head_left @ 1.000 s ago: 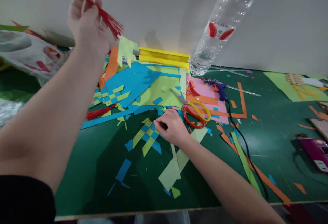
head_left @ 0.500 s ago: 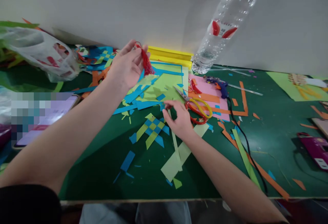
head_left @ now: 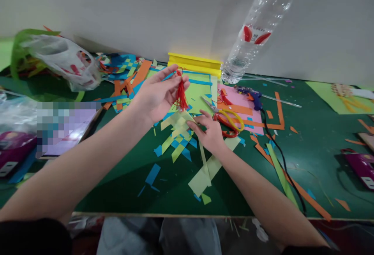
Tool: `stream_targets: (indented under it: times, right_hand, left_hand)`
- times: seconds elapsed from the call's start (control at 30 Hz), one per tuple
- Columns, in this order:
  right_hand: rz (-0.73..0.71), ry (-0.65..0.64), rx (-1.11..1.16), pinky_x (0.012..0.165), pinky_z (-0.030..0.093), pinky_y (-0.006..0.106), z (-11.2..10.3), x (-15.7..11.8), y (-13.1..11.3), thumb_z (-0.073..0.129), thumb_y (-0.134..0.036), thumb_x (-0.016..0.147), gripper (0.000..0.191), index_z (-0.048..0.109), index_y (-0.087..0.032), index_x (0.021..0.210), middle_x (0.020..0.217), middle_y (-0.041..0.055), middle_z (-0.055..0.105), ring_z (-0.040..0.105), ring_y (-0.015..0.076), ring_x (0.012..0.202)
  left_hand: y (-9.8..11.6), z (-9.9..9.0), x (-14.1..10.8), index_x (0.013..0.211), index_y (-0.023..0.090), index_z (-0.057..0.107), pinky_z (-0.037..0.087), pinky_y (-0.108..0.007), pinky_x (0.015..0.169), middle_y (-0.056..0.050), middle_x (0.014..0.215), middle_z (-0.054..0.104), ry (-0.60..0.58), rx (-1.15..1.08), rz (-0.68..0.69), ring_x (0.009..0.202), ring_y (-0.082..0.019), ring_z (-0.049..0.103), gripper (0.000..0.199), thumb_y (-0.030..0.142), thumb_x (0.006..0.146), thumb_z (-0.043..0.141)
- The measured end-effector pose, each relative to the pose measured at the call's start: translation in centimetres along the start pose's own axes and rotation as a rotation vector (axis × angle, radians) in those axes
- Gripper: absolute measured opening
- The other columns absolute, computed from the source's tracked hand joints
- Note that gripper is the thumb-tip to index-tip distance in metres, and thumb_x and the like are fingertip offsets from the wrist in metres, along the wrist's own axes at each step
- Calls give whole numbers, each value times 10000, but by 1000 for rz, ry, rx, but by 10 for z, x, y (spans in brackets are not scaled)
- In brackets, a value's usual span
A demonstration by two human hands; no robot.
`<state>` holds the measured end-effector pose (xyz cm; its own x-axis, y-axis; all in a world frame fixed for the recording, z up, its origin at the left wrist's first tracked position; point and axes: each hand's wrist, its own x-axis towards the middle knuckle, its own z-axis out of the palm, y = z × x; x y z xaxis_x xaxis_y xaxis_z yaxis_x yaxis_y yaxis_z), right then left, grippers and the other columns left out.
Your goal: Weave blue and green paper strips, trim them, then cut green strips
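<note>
A red tassel (head_left: 181, 95) hangs from the pinched fingers of my left hand (head_left: 163, 93), its dark loop showing above the fingertips. Between the thumb and fingers of my right hand (head_left: 209, 130) is a pale green paper piece (head_left: 180, 120), just below the tassel's ends; its exact shape is blurred. Under it on the table lies a blue-and-green woven paper fish (head_left: 179, 143), partly covered. Scissors (head_left: 226, 119) with yellow and red handles rest just beyond my right hand. Pale green paper strips (head_left: 200, 181) lie beneath my right wrist.
A clear bottle (head_left: 248, 37) stands by the wall, beside a yellow folded strip (head_left: 194, 63). A blue glue gun (head_left: 253, 97) trails a black cord. At left are a white plastic bag (head_left: 70, 62) and a phone (head_left: 68, 128). Paper scraps litter the green table (head_left: 122, 185).
My left hand has brought the tassel down and to the right, closer to my right hand. My right hand has closed on the pale green paper piece, which is now over the fish.
</note>
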<state>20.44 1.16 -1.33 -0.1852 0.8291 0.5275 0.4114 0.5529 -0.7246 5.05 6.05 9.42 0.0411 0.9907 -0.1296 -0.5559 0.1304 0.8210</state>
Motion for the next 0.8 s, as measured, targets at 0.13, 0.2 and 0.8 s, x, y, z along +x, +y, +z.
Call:
stream_targets:
  times: [0.13,0.2,0.8]
  right_hand:
    - [9,-23,-26,1086,401,434,-1,-2,2,574,-376,925,313,575,-233,646,620,-53,645,596,123,595]
    - [21,-32,-33,1068,411,426,-2,-2,2,571,-367,926,311,570,-232,646,605,-52,625,574,124,579]
    - [472,-506,-82,547,401,265,7,69,-4,547,-314,876,273,606,-185,642,641,10,704,543,104,502]
  left_hand:
    - [10,-19,27,881,135,526,505,-225,830,-14,802,573,127,-56,154,773,-65,606,233,-85,904,452]
    - [17,-31,38,852,150,498,511,-215,840,-17,816,583,203,-93,243,820,-65,606,245,-89,897,466]
    - [-46,-95,-15,1011,230,538,345,-196,404,7,895,588,238,313,321,448,-37,419,306,110,760,665]
